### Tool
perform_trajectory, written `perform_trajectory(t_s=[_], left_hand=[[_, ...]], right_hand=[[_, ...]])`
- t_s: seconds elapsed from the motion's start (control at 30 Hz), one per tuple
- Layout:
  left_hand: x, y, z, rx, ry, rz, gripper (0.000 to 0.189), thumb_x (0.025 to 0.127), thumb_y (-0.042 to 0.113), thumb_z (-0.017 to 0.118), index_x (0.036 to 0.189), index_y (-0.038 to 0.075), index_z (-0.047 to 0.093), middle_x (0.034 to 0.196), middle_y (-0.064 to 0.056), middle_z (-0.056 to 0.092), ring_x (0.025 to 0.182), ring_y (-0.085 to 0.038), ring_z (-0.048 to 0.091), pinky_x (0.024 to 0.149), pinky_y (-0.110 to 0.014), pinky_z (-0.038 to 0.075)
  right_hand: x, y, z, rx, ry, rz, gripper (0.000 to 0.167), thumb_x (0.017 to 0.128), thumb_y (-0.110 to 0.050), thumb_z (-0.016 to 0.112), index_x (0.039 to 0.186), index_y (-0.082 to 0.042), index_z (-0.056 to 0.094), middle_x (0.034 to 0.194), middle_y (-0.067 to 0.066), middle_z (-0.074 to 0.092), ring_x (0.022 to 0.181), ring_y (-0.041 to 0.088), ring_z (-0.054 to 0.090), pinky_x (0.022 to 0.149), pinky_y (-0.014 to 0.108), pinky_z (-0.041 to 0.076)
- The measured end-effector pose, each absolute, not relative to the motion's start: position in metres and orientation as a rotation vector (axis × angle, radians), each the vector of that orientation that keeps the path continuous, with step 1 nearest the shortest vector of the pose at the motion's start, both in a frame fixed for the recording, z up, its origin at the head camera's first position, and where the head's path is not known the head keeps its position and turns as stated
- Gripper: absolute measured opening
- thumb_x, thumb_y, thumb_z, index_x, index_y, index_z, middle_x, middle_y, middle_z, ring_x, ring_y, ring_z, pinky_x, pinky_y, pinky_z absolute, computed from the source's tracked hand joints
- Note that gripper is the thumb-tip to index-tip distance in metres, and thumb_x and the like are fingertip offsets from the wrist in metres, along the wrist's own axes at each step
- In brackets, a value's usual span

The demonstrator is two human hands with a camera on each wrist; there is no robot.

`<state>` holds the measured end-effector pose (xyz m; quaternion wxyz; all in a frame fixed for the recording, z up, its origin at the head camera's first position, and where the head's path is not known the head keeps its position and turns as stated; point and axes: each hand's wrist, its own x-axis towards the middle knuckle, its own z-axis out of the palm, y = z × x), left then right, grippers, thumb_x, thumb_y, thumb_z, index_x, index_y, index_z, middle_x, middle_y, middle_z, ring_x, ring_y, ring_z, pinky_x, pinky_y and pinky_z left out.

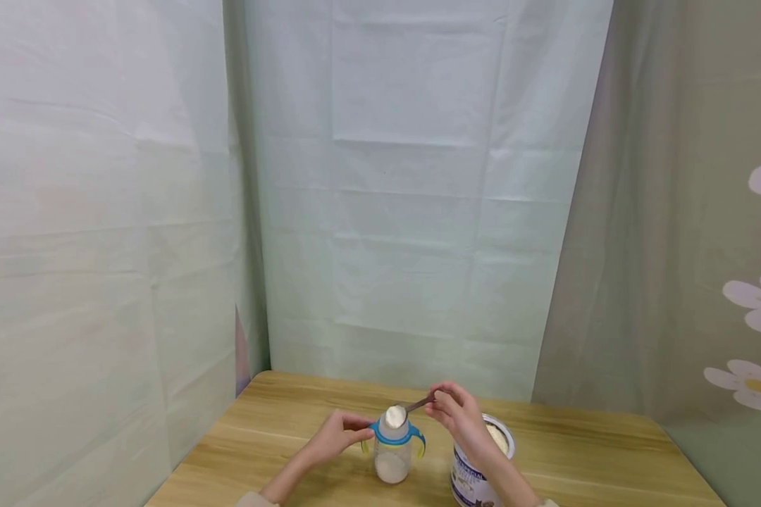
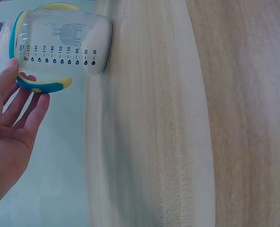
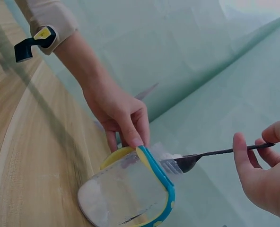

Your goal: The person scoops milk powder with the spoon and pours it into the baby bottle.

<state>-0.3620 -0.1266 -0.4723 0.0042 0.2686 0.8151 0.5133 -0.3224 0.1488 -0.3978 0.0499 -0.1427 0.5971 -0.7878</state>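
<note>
A clear baby bottle [image 1: 392, 467] with a blue-and-yellow two-handled collar stands upright on the table, white powder in its bottom. My left hand [image 1: 337, 439] pinches the collar at its left handle [image 2: 45, 86], thumb on top and fingers below. Between the thumb and fingers of my right hand [image 1: 461, 420] is the handle of a dark spoon [image 3: 215, 152]. The spoon's bowl lies at the bottle's mouth, where white powder [image 1: 395, 415] shows heaped. Partly behind my right forearm stands an open can of powder [image 1: 471, 486] with a printed label.
The wooden table [image 1: 583, 451] reaches out to both sides of the bottle and can. Pale cloth curtains [image 1: 406, 246] hang behind and at the left, and a flowered curtain [image 1: 659, 282] hangs at the right.
</note>
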Motion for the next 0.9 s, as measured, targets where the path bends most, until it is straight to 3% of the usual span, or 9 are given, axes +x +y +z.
perform_trajectory(t_s=[0.47,0.77,0.9], left_hand=[[-0.361,-0.123,-0.473,0.874,2.515,1.751,0.025,0.087,0.014,0.071,0.108,-0.001,0.071,0.102,-0.018,0.072,0.087,-0.004,0.066,0.074,-0.018,0.053],[-0.362,-0.123,-0.473,0.875,2.51,1.736,0.023,0.089,0.012,0.069,0.108,0.0,0.071,0.102,-0.017,0.072,0.087,-0.005,0.066,0.073,-0.019,0.053],[-0.362,-0.124,-0.473,0.879,2.508,1.724,0.023,0.089,0.012,0.068,0.109,0.0,0.071,0.104,-0.017,0.072,0.088,-0.005,0.066,0.074,-0.018,0.053]], right_hand=[[-0.318,0.141,-0.402,-0.564,2.057,-2.25,0.025,0.098,-0.012,0.054,0.114,0.008,0.051,0.106,0.013,0.054,0.095,0.018,0.061,0.086,0.026,0.055],[-0.313,0.142,-0.402,-0.678,2.076,-2.18,0.03,0.099,-0.016,0.055,0.115,0.008,0.051,0.107,0.005,0.055,0.095,0.014,0.063,0.089,0.03,0.055],[-0.312,0.141,-0.403,-0.742,2.117,-2.114,0.033,0.099,-0.02,0.056,0.117,0.008,0.051,0.108,0.007,0.057,0.096,0.013,0.063,0.087,0.029,0.055]])
